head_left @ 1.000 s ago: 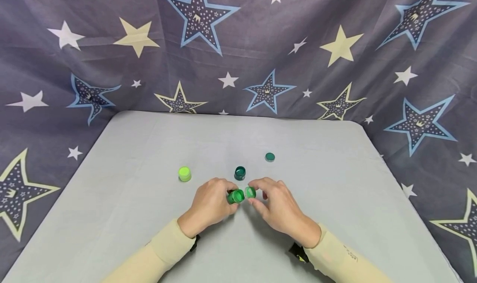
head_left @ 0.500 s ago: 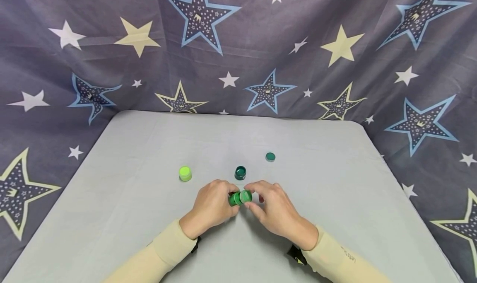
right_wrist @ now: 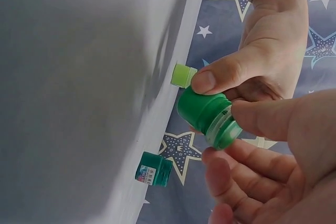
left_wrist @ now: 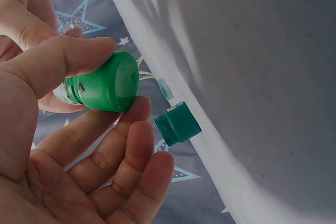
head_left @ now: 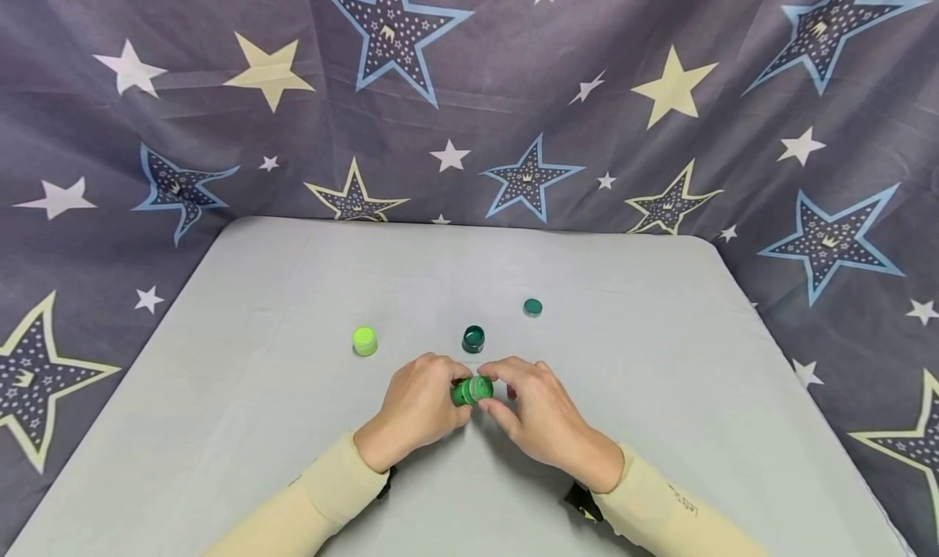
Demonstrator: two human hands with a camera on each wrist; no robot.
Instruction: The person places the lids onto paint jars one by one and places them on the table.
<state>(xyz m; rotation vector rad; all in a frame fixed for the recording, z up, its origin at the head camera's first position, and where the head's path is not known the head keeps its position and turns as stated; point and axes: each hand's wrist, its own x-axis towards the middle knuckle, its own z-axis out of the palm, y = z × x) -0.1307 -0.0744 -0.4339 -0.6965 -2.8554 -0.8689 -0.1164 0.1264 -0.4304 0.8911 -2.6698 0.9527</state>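
Note:
My left hand (head_left: 418, 398) grips a small green paint jar (right_wrist: 199, 107), its thumb and fingers around the body. The jar is tilted with its mouth toward my right hand (head_left: 546, 406). Between thumb and fingertips, my right hand pinches the green lid (right_wrist: 227, 132), which sits at the jar's mouth. Whether the lid's thread has caught cannot be seen. Just beyond the hands stands an uncapped dark green paint jar (head_left: 473, 339), with a printed label visible in the right wrist view. A dark green lid (head_left: 532, 307) lies farther back to its right.
A capped lime green jar (head_left: 364, 341) stands to the left of the dark green jar. Everything rests on a pale grey covered table (head_left: 293, 271). A dark star-patterned curtain (head_left: 455, 76) hangs along its back edge and sides.
The green lid in my right hand has moved left from beside the jar onto its mouth. My left hand holds the jar in nearly the same place.

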